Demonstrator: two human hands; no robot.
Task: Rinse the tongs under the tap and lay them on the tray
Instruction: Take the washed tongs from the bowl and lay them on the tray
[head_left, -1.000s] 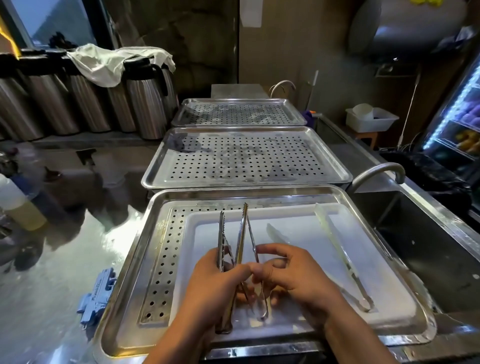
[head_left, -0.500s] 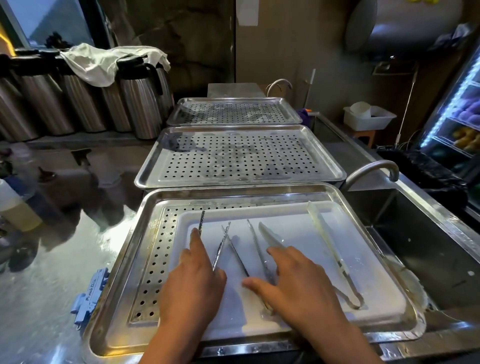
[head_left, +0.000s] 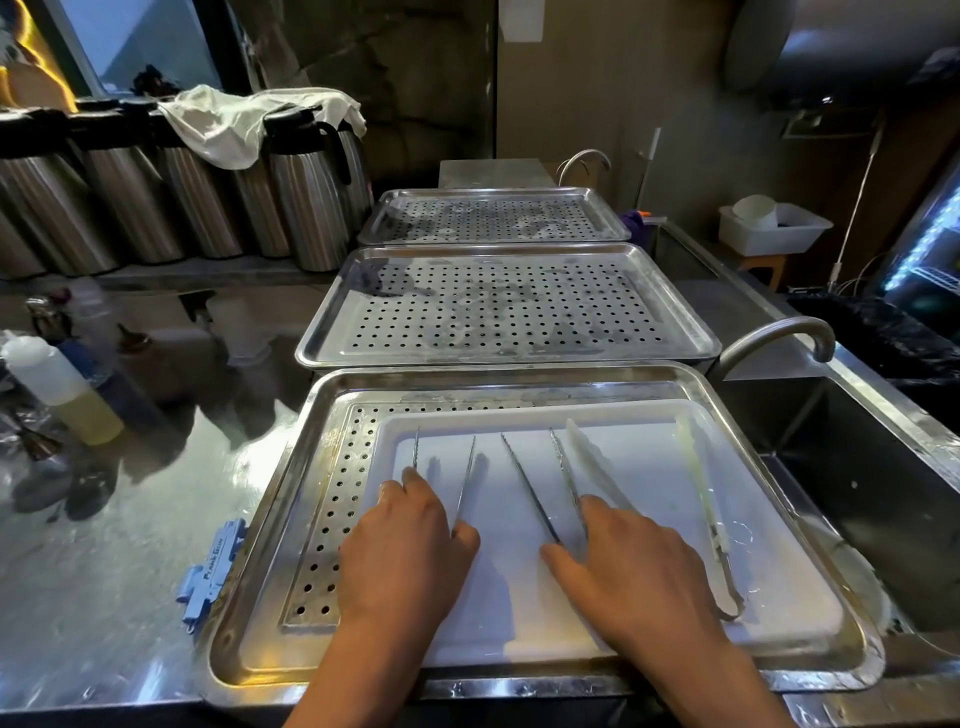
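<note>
Item: two pairs of slim metal tongs, left pair (head_left: 444, 480) and right pair (head_left: 545, 486), lying on the white board (head_left: 649, 587) inside the nearest tray (head_left: 249, 613), long axes running away from the person, tips fanning outward. The left hand (head_left: 402, 551) is resting flat over the left pair's near end, the right hand (head_left: 631, 571) over the right pair's; fingers are lying extended, gripping nothing. A larger pair (head_left: 706, 514) is lying further right, toward the tap (head_left: 774, 338).

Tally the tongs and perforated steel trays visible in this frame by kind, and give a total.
Slim metal tongs: 2, both on the white board, one under each hand
Tongs with pale tips: 1, on the board's right side
Perforated steel trays: 3, in a row running away from the person
Total: 6
</note>
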